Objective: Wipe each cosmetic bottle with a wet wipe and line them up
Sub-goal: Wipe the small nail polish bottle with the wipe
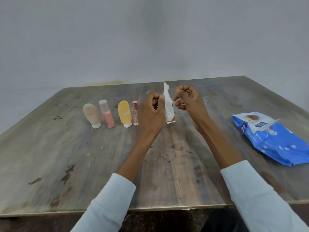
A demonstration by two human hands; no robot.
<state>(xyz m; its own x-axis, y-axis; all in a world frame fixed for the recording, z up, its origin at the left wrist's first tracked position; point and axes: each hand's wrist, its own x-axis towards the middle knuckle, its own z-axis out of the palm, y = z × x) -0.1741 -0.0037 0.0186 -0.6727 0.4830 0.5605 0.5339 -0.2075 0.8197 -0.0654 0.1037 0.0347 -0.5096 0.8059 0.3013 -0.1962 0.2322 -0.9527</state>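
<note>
Basically, both hands were up over the wooden table point(50, 156). Left hand point(151, 113) had its fingers curled, pinching the white wet wipe point(168, 104) at its edge. Right hand point(189, 101) had loosely curled fingers close beside the wipe; whether it gripped it, can't tell. Wipe hung down over a small clear bottle point(171, 121) standing on the table. Left of it stood a row: beige tube point(92, 115), pink bottle point(107, 114), yellow tube point(125, 113), small pink perfume bottle point(135, 113). Blue wipes pack point(274, 139) lay off right.
</note>
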